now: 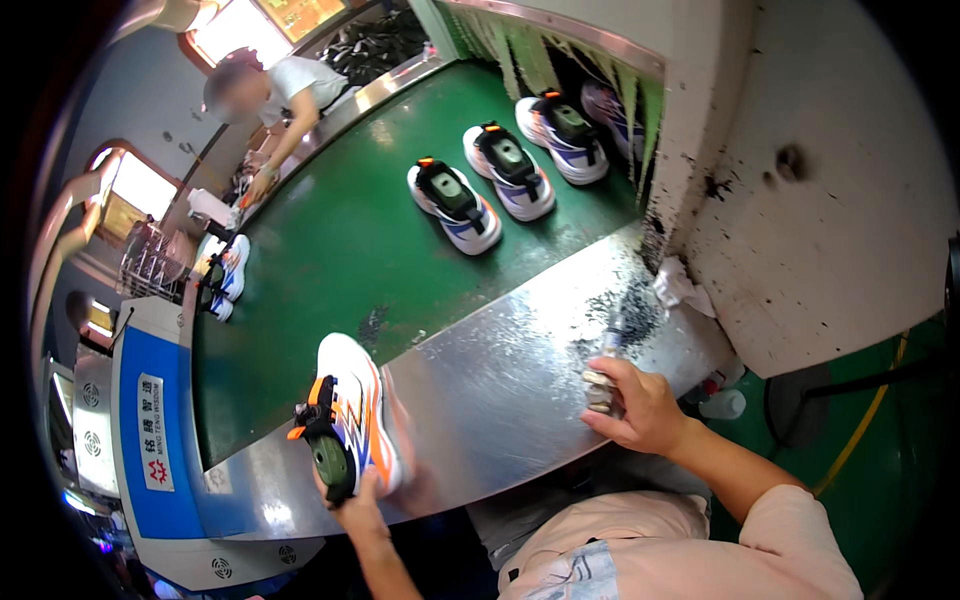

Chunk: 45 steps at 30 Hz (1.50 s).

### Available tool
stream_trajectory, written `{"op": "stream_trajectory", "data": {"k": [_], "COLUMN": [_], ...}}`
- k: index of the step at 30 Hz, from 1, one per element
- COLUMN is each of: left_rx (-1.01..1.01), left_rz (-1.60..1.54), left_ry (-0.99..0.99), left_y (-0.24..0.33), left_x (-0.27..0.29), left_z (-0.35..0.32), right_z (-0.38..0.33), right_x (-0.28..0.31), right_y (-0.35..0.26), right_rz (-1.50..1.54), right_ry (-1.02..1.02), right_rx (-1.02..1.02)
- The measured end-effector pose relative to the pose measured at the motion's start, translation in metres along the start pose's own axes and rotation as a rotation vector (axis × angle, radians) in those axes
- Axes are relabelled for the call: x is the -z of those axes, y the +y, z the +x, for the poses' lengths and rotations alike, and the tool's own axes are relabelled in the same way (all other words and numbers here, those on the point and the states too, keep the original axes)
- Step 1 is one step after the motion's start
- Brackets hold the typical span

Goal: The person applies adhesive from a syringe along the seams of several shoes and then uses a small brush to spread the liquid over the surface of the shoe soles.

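My left hand (362, 508) grips a white sneaker (357, 415) by its heel, over the near left edge of the metal ledge. The sneaker has orange and purple side trim, a black collar and a green insole, and its toe points away from me. My right hand (648, 408) is closed around a small tool with a pale, lumpy grip (600, 390), above the ledge. Its thin greyish tip (613, 338) points away, over a patch of black smears (635, 310); blur hides its exact kind.
Several similar sneakers (508, 172) stand on the green belt (330, 240), near a machine opening with hanging green strips (530, 60). Crumpled white tissue (682, 286) lies by the machine wall. Across the belt, a person (290, 95) works near more sneakers (228, 270).
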<state>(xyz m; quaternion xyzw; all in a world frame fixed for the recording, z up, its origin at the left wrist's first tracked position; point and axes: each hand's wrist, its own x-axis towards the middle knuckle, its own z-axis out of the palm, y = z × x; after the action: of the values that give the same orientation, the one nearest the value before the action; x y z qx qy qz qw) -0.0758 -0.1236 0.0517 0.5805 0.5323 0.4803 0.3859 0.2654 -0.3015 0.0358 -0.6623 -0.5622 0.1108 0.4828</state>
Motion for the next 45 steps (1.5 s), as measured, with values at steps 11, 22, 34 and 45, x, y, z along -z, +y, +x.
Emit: {"op": "stream_trajectory", "data": {"k": [11, 22, 34, 45], "left_rx": [-0.635, -1.033, -0.915, -0.881], "left_rz": [0.761, 0.672, 0.624, 0.589], "left_ry": [-0.618, -0.644, -0.683, -0.728], "left_y": [0.146, 0.104, 0.104, 0.109], "left_x": [-0.031, -0.075, -0.073, -0.079], "left_z": [0.028, -0.023, -0.018, -0.010], "right_z": [-0.017, -0.020, -0.014, -0.014], "right_x": [0.027, 0.022, 0.003, 0.004], "right_y": [-0.028, -0.003, -0.008, -0.009], "right_rz": [0.562, 0.570, 0.382, 0.357], "right_ry": [-0.129, 0.138, 0.008, -0.008], "right_rx": [-0.301, -0.332, -0.341, -0.361]}}
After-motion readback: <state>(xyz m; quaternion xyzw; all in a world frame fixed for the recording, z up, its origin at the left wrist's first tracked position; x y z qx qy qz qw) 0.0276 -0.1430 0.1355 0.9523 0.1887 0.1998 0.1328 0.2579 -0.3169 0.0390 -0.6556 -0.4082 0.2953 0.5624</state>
